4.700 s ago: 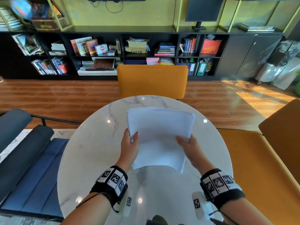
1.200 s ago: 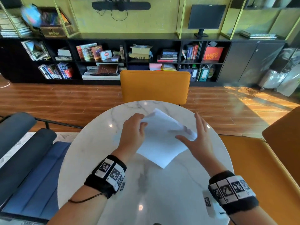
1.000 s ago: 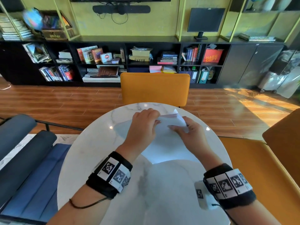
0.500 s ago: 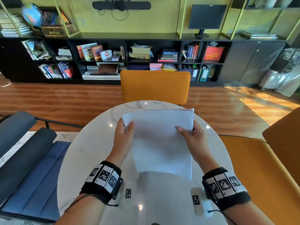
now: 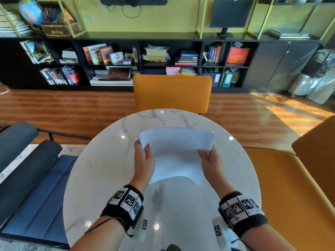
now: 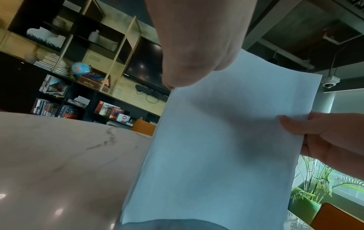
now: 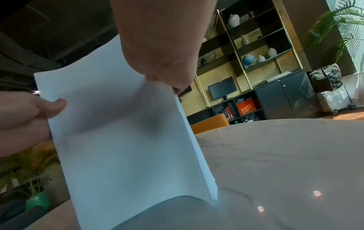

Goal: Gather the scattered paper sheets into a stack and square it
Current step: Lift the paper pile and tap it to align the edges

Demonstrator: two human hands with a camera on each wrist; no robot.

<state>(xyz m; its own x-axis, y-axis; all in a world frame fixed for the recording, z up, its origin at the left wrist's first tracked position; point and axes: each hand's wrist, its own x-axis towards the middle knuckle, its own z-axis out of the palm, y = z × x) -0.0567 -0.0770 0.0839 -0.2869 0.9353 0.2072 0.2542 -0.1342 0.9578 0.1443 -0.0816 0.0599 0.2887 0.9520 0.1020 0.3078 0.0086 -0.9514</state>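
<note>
A stack of white paper sheets (image 5: 176,153) stands nearly upright on its lower edge on the round marble table (image 5: 101,169). Its upper part bows away from me. My left hand (image 5: 144,160) pinches the stack's left edge, thumb on the near face. My right hand (image 5: 210,161) pinches the right edge the same way. In the left wrist view the stack (image 6: 226,147) fills the middle, with my right hand (image 6: 323,135) on its far side. In the right wrist view the stack (image 7: 122,140) shows its layered edge touching the table (image 7: 285,163), and my left hand (image 7: 29,115) holds the other side.
An orange chair (image 5: 172,93) stands behind the table. An orange bench (image 5: 293,187) runs along the right, a blue and black lounge chair (image 5: 27,178) along the left. Black bookshelves (image 5: 126,60) line the far wall across a wooden floor.
Over the last second both hands turned the stack from a skewed position to straight and upright. Since half a second ago the stack sits lower on the table and bows more at the top.
</note>
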